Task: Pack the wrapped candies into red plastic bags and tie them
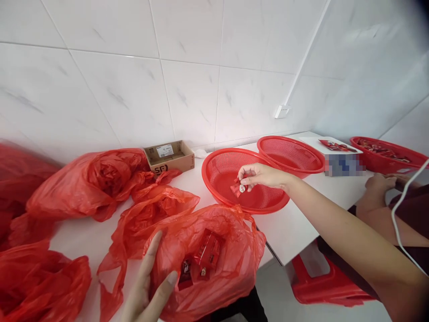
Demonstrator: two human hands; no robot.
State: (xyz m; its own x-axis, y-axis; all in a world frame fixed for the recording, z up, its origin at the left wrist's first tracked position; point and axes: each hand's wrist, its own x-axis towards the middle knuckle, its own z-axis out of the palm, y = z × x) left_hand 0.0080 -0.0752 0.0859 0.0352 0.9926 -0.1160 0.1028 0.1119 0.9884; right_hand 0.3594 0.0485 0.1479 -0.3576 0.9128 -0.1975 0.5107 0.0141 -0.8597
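My right hand (257,174) is closed on a small red wrapped packet (236,188), held over a red perforated plastic basket (210,172); a small pale round mark shows by the fingertips. Below it, an open red plastic bag (241,264) holds a few dark red packets (209,248). My left hand (147,286) is at the bag's left side, thumb and forefinger spread apart with nothing between them. Its other fingers are mostly out of sight.
Red plastic bags (90,179) crowd the left of the white table. A cardboard box (187,158) stands against the tiled wall. Another red basket (321,165) and a scale are further right, beside a seated person's arms (375,205). A red stool (301,290) stands below.
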